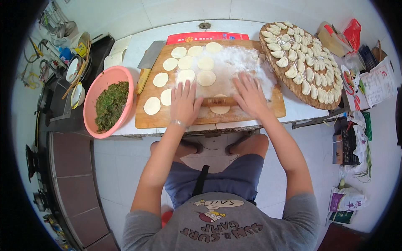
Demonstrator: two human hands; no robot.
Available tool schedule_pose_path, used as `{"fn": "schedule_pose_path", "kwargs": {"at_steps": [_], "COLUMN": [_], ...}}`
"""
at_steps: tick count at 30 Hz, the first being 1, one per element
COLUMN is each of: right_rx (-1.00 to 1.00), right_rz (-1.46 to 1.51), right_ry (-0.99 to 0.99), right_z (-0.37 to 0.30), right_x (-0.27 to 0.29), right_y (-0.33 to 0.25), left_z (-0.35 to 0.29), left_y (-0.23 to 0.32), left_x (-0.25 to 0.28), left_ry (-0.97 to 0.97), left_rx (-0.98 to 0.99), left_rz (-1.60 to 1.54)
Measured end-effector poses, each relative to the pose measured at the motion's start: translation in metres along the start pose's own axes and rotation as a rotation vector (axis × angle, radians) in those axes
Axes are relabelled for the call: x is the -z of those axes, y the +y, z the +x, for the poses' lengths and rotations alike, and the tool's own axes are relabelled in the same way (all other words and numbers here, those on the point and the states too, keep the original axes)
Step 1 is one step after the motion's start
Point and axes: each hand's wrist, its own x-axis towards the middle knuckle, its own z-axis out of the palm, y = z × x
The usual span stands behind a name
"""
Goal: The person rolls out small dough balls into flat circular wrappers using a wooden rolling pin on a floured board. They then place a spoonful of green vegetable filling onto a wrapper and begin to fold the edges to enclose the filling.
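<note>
A wooden rolling pin (217, 101) lies crosswise near the front of a wooden board (274, 109). My left hand (183, 103) rests flat on its left end, fingers stretched out and pointing away from me. On the other end presses my right hand (251, 95), palm down, its fingers straight and slightly spread. Under the pin, between the hands, is a round dough wrapper (220, 110). Several more round wrappers (205, 78) are laid out on the board's left half, some close to my left fingertips. Loose white flour (238, 60) covers the board's upper right.
A pink bowl (88, 106) of chopped green filling (112, 102) stands left of the board. A cleaver (151, 54) lies over the board's left edge. On the right, a round woven tray (281, 75) carries several rows of dumplings (309, 75). Red scissors (354, 97) lie beyond it.
</note>
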Motion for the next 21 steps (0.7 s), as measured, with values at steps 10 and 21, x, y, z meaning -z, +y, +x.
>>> {"fn": "schedule_pose_path", "kwargs": {"at_steps": [10, 21], "right_rx": [-0.036, 0.178], "right_rz": [-0.04, 0.103], "right_ry": [-0.019, -0.093], "right_z": [0.024, -0.028], "right_x": [-0.007, 0.028], "right_y": [0.005, -0.009], "left_z": [0.017, -0.027], "left_y": [-0.009, -0.003], "left_x": [-0.008, 0.007], "left_ry": [0.004, -0.048], "left_rx": [0.02, -0.055], "left_rz": [0.055, -0.03]}}
